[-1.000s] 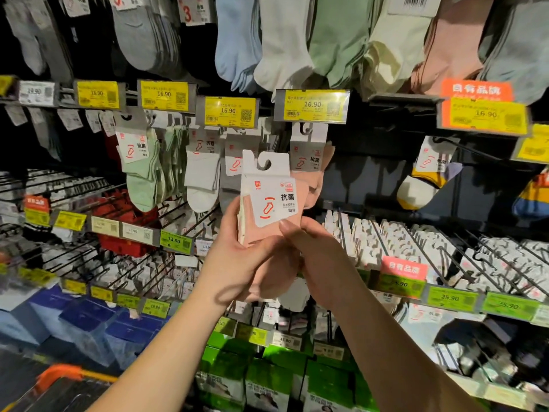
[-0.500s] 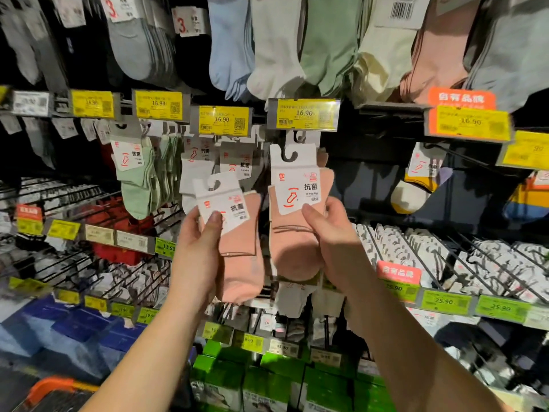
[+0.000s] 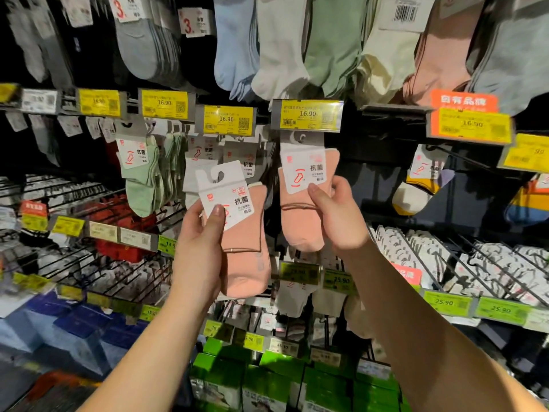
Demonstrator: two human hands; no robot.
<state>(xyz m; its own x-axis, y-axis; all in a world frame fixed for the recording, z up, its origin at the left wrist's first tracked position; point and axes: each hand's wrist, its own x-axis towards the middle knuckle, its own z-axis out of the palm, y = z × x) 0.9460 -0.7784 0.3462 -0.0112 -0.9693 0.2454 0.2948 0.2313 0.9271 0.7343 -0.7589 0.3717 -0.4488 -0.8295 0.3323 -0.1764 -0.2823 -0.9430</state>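
Though apart, pink socks (image 3: 248, 263) in hands (image 3: 199, 251)

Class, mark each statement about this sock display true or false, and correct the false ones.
1. The left hand grips the left pink sock pair with a white card label; the right hand grips the right pink sock pair. True.
2. The left pink sock pair hangs on a hook. False: it is held free, tilted.
3. The yellow price tag above the right pink sock pair reads 16.90. True.
4. The bottom boxes are red. False: the green cardboard boxes stand there.
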